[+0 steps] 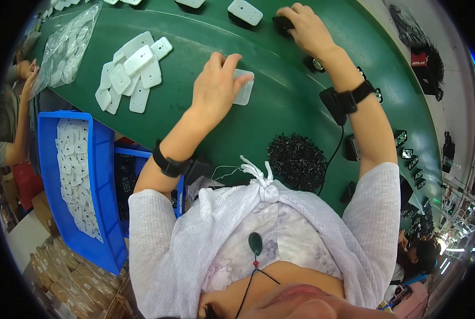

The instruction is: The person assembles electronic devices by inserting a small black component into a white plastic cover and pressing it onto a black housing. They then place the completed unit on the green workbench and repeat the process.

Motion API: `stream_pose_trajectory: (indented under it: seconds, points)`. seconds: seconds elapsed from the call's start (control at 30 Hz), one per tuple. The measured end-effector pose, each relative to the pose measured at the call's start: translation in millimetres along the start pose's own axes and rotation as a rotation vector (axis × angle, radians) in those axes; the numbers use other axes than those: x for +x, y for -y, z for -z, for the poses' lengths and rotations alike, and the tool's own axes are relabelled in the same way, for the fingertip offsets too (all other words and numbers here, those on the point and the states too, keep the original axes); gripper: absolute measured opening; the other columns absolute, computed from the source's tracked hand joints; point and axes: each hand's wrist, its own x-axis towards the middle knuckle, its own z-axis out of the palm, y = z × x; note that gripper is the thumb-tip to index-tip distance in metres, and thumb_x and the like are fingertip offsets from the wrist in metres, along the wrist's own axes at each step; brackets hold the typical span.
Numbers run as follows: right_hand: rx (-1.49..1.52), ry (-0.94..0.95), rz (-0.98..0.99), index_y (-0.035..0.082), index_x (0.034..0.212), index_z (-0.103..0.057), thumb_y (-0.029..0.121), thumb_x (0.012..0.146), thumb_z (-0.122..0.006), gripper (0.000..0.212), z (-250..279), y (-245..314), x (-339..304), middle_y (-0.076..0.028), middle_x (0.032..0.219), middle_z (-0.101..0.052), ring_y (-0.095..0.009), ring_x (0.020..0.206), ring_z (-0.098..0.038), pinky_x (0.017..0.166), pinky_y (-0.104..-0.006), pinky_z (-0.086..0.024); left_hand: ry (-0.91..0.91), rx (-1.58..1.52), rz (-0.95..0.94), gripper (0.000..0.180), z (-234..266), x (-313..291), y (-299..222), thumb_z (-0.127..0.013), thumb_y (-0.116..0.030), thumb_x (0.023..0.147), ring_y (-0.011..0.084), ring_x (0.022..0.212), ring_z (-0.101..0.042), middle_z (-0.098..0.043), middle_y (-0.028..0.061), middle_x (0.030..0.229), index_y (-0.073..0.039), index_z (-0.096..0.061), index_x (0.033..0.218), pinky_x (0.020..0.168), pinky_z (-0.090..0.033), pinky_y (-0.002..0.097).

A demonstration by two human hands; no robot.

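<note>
At the middle of the green bench (280, 111), my left hand (214, 85) is over the left edge of a white rounded plastic plate (244, 91). Its thumb and forefinger are apart, the thumb overlapping the plate; I see nothing gripped between them. Farther off and to the right, my right hand (310, 33) pinches a small black blocky part (283, 23), whose kind I cannot make out. A white-topped black piece (245, 13) sits to the left of that hand. A loose pile of white plates (136, 66) lies left of my left hand.
A heap of small black parts (297, 161) lies close to my body. At the left stands a blue bin (103, 196) holding white plates. Several small circuit-board pieces (407, 153) line the right side. Another person's hand (29, 74) is beside a clear plastic bag (67, 53).
</note>
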Motion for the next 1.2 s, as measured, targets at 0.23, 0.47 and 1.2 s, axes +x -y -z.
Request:
stream_pose_trajectory:
  seconds: [0.23, 0.47, 1.2]
  points:
    - [0.584, 0.221, -0.063, 0.005, 0.120, -0.050, 0.020, 0.081, -0.072, 0.046, 38.5, 54.8, -88.7, -0.015, 0.104, -0.062, -0.032, 0.091, -0.063, 0.080, -0.0379, -0.050, -0.027, 0.150, -0.119, 0.059, 3.3, -41.2, -8.2, -0.077, -0.020, 0.069, 0.0289, 0.101, -0.051, -0.054, 0.0109, 0.106, -0.003, -0.052, 0.120, 0.083, -0.043, 0.0398]
    - [0.349, -0.062, 0.042, 0.007, 0.120, -0.056, 0.017, 0.078, -0.073, 0.047, 34.6, 69.0, -152.4, -0.009, 0.109, -0.061, -0.031, 0.101, -0.058, 0.086, -0.0378, -0.048, 0.033, -0.015, -0.298, 0.053, 8.3, -44.8, -7.6, -0.070, -0.004, 0.072, 0.0279, 0.110, -0.052, -0.059, 0.0084, 0.113, -0.005, -0.052, 0.122, 0.095, -0.040, 0.0421]
    - [0.347, -0.132, 0.163, 0.009, 0.118, -0.062, 0.001, 0.074, -0.069, 0.045, 11.7, 125.1, -134.5, -0.007, 0.113, -0.062, -0.026, 0.098, -0.059, 0.083, -0.0360, -0.051, 0.067, -0.161, -0.294, 0.051, 10.2, -59.6, 5.0, -0.048, 0.006, 0.079, 0.0270, 0.125, -0.051, -0.054, 0.0069, 0.137, -0.007, -0.056, 0.128, 0.104, -0.040, 0.0402]
